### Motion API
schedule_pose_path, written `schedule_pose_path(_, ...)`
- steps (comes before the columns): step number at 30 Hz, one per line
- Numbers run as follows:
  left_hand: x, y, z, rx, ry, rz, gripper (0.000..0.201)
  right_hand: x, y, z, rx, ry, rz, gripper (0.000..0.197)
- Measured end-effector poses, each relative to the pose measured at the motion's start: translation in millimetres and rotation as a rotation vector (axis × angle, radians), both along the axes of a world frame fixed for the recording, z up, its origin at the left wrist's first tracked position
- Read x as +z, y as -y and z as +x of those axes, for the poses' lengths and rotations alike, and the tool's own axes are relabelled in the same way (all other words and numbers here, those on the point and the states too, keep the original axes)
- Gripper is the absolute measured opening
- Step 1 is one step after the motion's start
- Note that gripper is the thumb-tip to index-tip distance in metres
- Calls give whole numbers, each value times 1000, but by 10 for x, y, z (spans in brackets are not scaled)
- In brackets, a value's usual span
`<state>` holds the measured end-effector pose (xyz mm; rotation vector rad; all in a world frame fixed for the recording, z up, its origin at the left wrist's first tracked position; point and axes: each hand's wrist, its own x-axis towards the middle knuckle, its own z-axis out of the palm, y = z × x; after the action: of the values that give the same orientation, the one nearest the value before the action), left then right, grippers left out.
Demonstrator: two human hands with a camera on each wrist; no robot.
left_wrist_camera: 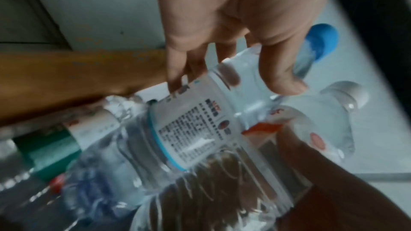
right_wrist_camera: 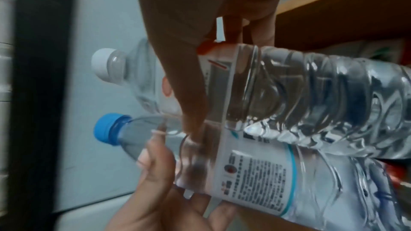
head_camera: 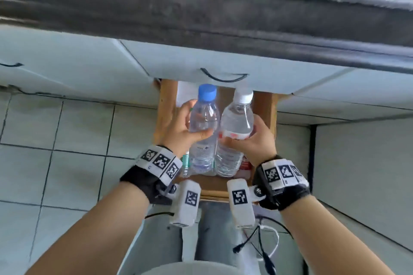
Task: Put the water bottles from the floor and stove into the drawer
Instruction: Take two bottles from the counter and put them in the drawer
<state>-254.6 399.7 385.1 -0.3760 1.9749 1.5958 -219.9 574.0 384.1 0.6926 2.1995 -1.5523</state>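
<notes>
Two clear water bottles stand side by side over the open wooden drawer [head_camera: 162, 118]. My left hand [head_camera: 186, 126] grips the blue-capped bottle [head_camera: 204, 123] around its upper body. My right hand [head_camera: 250, 140] grips the white-capped bottle [head_camera: 237, 118] at its red-and-white label. In the left wrist view the blue-capped bottle [left_wrist_camera: 193, 129] lies across the frame under my left hand [left_wrist_camera: 222, 59], with the white-capped bottle [left_wrist_camera: 322, 120] behind it. In the right wrist view my right hand [right_wrist_camera: 200, 41] wraps the white-capped bottle [right_wrist_camera: 289, 94] above the blue-capped one [right_wrist_camera: 244, 164].
More bottles lie in the drawer, one with a green label [left_wrist_camera: 46, 150] and one with red packaging [head_camera: 245, 163]. A closed pale drawer front with a black handle [head_camera: 223, 77] overhangs the open drawer. The dark counter edge [head_camera: 201, 18] runs above. Tiled floor [head_camera: 67, 140] spreads left.
</notes>
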Motion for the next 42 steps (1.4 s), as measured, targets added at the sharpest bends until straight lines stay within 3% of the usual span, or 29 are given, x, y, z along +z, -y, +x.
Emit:
schedule_pose_path(5,-732,-201,-108,-150,179,-280,84,-692,-20,48,38,312,70,64)
schedule_pose_path(8,-1005,-236,-135,-223,245,-375,89,-966,-8,34,69,411,103,75)
schedule_pose_path(13,-1289,-241,-110,-288,197,-544,88,-1328,34,-44,79,501,133,72)
schedule_pose_path(15,-1380,-233,-106,-346,167,-597,88,-1470,74,-54,160,546,158,73)
schedule_pose_path(18,-1479,-203,-166,-522,172,-749,75,-1624,120,-21,246,574,171,65)
schedule_pose_path(20,-1506,-157,-194,-643,196,-875,60,-1657,126,8,244,597,165,72)
schedule_pose_path(23,-1546,-71,-186,-758,190,-924,57,-1650,108,8,256,608,134,69)
schedule_pose_path(26,-1538,-32,-165,-792,181,-897,58,-1620,78,-2,223,586,81,50)
schedule_pose_path(30,-1449,-24,-162,-777,197,-850,56,-1519,81,-15,170,569,20,45)
schedule_pose_path(33,-1234,-18,-179,-589,216,-620,37,-1284,134,-70,49,517,-15,48)
schedule_pose_path(38,-372,80,-309,-179,232,-182,28,-432,374,-238,-24,334,-147,36)
schedule_pose_path(42,509,378,-521,-189,134,-8,14,485,597,-479,81,101,-227,18)
